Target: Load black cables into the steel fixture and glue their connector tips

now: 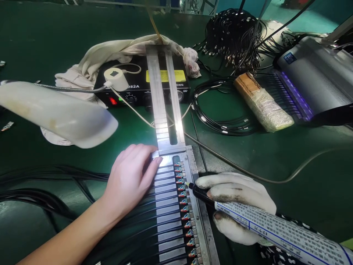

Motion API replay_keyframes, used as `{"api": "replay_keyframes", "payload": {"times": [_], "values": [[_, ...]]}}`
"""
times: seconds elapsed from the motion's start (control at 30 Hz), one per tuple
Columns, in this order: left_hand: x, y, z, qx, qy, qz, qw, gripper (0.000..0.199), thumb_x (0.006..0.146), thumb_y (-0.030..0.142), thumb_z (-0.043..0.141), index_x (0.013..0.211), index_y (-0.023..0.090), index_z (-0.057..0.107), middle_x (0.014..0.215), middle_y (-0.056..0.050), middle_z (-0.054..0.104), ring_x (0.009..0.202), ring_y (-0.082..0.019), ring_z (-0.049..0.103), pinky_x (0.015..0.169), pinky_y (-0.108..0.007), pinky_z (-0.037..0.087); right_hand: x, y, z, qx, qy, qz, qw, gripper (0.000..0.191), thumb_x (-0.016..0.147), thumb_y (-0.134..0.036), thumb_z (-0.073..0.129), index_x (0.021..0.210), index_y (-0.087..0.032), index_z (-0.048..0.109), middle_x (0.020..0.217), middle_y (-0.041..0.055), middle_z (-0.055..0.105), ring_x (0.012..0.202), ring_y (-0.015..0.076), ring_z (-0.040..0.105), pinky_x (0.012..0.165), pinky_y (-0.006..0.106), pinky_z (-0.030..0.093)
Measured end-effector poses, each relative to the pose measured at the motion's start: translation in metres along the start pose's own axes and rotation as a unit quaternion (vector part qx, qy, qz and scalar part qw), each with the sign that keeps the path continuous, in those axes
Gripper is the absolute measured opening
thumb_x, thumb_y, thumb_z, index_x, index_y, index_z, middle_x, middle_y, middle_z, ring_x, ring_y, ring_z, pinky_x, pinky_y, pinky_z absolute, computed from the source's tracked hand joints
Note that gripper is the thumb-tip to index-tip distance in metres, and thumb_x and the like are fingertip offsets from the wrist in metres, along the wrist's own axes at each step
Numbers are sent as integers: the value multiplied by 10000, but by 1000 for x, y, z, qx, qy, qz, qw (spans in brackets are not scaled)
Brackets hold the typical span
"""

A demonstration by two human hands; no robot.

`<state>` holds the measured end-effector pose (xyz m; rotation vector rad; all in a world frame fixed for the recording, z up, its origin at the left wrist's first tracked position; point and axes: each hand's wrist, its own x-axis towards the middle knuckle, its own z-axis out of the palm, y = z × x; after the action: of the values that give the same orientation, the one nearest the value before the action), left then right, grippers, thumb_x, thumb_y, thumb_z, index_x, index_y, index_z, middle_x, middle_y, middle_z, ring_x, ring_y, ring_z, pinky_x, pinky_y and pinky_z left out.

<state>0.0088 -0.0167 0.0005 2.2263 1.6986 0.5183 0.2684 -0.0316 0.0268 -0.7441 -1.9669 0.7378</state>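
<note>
My left hand (128, 176), bare, grips the upper left edge of a metal jig (197, 218), thumb and fingers at its corner. Black cables (168, 196) lie side by side across the jig, ending in small metal connectors (186, 208) with orange and green bits at the joints. A slotted metal cover (157, 95) extends from the jig's far end toward the black box. My right hand (239, 206), in a soiled white glove, holds a labelled glue tube (264, 224). The tube's black nozzle (201, 193) has a yellowish tip, close beside a connector; contact cannot be made out.
Behind the jig stands a black dispenser box (165, 90) with a white cloth (113, 51). A white lamp-like shade (60, 114) juts in at left. Coiled cables (204, 117), a wrapped block (267, 105), a cable heap (231, 40) and a purple-lit machine (320, 77) are at right.
</note>
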Motion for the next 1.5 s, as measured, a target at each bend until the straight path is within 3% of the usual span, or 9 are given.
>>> {"api": "replay_keyframes", "payload": {"times": [0.33,0.7,0.9,1.2,1.5], "values": [[1,0,0,3,0,3,1000,277,978,409,445,1028,176,588,806,-32,556,784,-209,497,710,-351,384,3,-2,0,-6,-5,-11,1000,180,760,-141,612,935,-147,656,928,109,770,809,210,762,722,278,639],[1,-1,1,2,-1,3,1000,283,981,413,439,1024,176,588,808,-31,552,792,-209,494,719,-350,383,-13,-14,-10,-6,1,-3,1000,193,829,-193,668,1017,-163,635,1037,100,752,929,248,746,800,352,636],[0,0,1,2,6,2,1000,281,977,408,449,1018,170,594,786,-25,538,776,-205,492,707,-346,380,-11,-12,-3,-35,-8,-18,999,153,803,-163,629,954,-147,647,968,98,770,882,201,756,804,282,621],[1,0,1,1,10,9,1000,281,977,406,451,1007,166,593,775,-23,535,761,-199,491,694,-342,380,-7,-8,2,-12,11,-10,1000,186,774,-172,630,952,-130,665,949,110,770,857,213,758,740,301,635],[1,-1,2,5,8,10,1000,272,976,406,455,1023,174,590,794,-24,546,769,-199,488,695,-339,378,-10,-8,0,-15,-1,-10,1000,162,780,-177,618,932,-137,656,966,108,769,859,186,756,771,264,617]]}}
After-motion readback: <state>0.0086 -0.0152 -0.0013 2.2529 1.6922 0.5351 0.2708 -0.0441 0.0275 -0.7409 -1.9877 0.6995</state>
